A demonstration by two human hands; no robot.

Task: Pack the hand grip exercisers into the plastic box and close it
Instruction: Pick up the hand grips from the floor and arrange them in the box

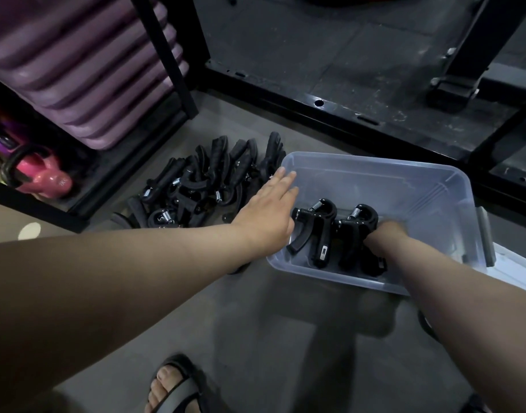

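"Blur hides the right hand (pixel 385 234)?"
"Yes. It is down inside the plastic box (pixel 374 163), at the second exerciser (pixel 357 234); gripping or not, I cannot tell."
"The left hand (pixel 267 210)?"
"Fingers straight and together, reaching over the box's left rim, its edge hiding a bit of the first exerciser (pixel 316 234)."
"How do those two lie?"
"Side by side on the box bottom, long axes running away from the person, spring ends far, handles near. The pile (pixel 208 180) of others lies on the floor (pixel 255 323) just left of the box."
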